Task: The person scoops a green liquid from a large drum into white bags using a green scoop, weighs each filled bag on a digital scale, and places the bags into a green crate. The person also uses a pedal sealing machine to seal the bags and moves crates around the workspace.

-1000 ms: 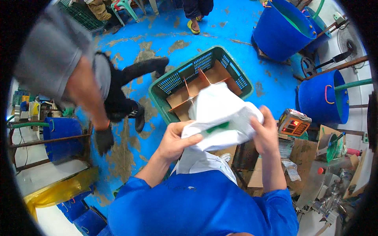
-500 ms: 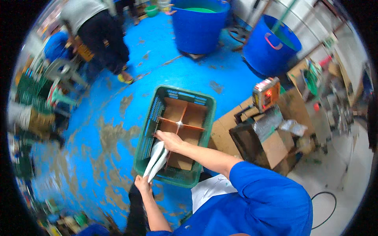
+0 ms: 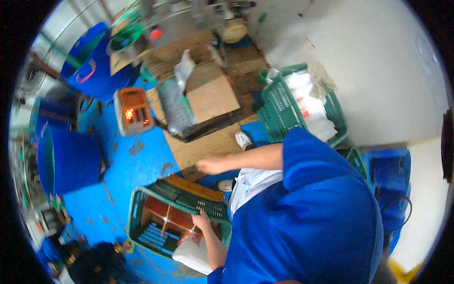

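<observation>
A green slotted crate point(image 3: 134, 213) appears at the lower middle, tilted in view, with brown cardboard dividers point(image 3: 179, 217) splitting its inside. My left hand point(image 3: 201, 220) is closed at the crate's long rim, fingers over its edge. Beneath that forearm a white plastic bag point(image 3: 194, 253) lies over the crate; whether the hand also pinches it is hidden. My right hand point(image 3: 212, 165) hangs in the air beyond the crate, fingers curled, with nothing visible in it.
An orange scale with a lit red display point(image 3: 135, 113) stands by an open box point(image 3: 213, 97) on cardboard. Another green crate point(image 3: 281, 106) holds white bags at the wall. Blue tubs point(image 3: 68, 158) stand left; a yellow-orange crate edge point(image 3: 194, 187) shows beside mine. People point(image 3: 101, 262) are lower left.
The view has swung right, toward the scale and wall. My right hand has left the white bag and moved clear of the crate. My left hand is now at the crate's rim.
</observation>
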